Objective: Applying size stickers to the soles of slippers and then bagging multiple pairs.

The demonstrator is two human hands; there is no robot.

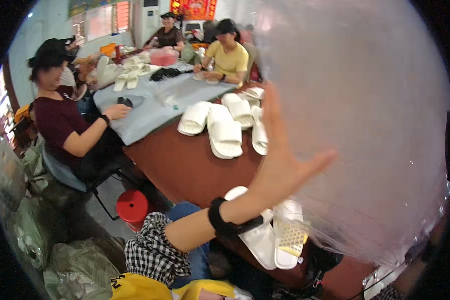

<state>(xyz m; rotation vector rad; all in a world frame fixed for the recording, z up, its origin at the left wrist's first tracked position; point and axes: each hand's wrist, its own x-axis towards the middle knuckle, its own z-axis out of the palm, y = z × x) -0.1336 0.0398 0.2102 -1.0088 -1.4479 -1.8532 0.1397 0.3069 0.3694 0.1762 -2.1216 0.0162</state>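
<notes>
My left hand is raised over the near end of the brown table, slightly blurred, with thumb and fingers spread apart. A large clear plastic bag fills the right side, right beside the hand; I cannot tell whether they touch. Under my left wrist lie white slippers, one with a yellow dotted patch on it. Beyond the hand sit several more white slippers. My right hand is not visible; only a bit of checked sleeve shows at the lower right.
The brown table joins a grey-covered table with more white slippers on it. A person in dark red sits at left, one in yellow farther off. A red stool and plastic sacks stand at lower left.
</notes>
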